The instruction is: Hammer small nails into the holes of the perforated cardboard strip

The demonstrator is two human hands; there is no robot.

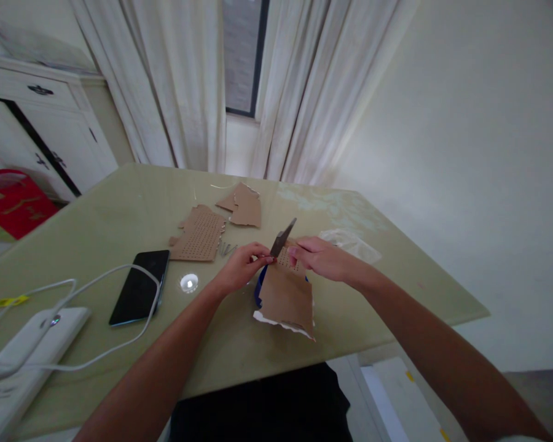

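My right hand (320,255) is closed around the handle of a hammer (283,236), whose dark metal head is tilted just above my left fingertips. My left hand (243,265) is pinched at the left edge of a piece of brown cardboard (288,298); whatever sits between the fingertips is too small to make out. Rows of small holes show in the cardboard's far part, and its near edge is torn and white. Beneath it a blue round object (259,287) is partly hidden. Several loose nails (225,248) lie left of my left hand.
A perforated cardboard piece (200,236) and torn scraps (246,205) lie farther back. Clear plastic (350,244) is at the right. On the left are a phone (141,287), a white cable (105,357) and a white power strip (37,350). The table's near edge runs before my lap.
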